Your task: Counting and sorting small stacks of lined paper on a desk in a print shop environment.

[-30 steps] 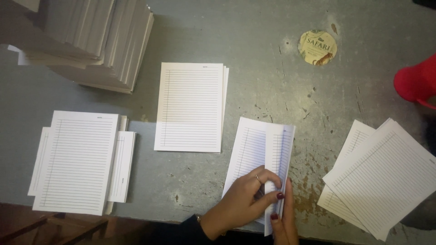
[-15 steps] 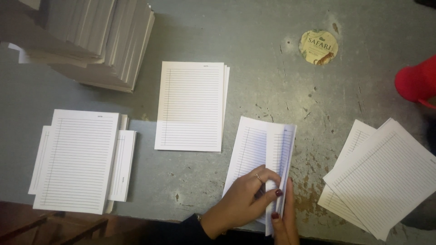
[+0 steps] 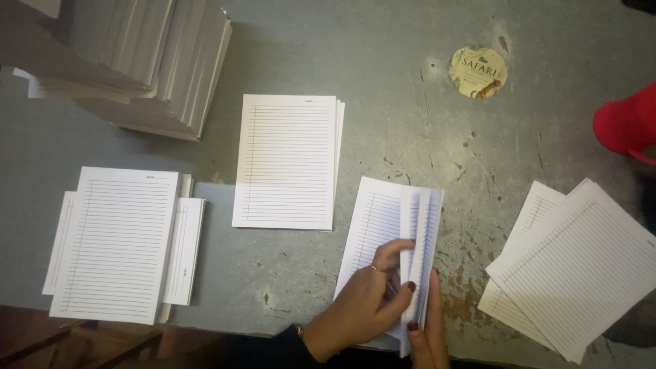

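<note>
**Folded lined sheets under both hands**

We see the folded lined sheets (image 3: 393, 225) on the grey table (image 3: 410, 123), at its near edge. The left hand (image 3: 362, 307) presses on them, fingers pinching a raised fold. The right hand (image 3: 427, 338) grips the same fold from below. A flat lined stack (image 3: 287, 160) lies just left; loose sheets (image 3: 574, 266) lie right.

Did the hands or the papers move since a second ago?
Barely. The left hand and right hand stay on the small stack of lined sheets, fanning its right edge as before. The other lined stacks, the round sticker and the tall pile stayed put.
</note>
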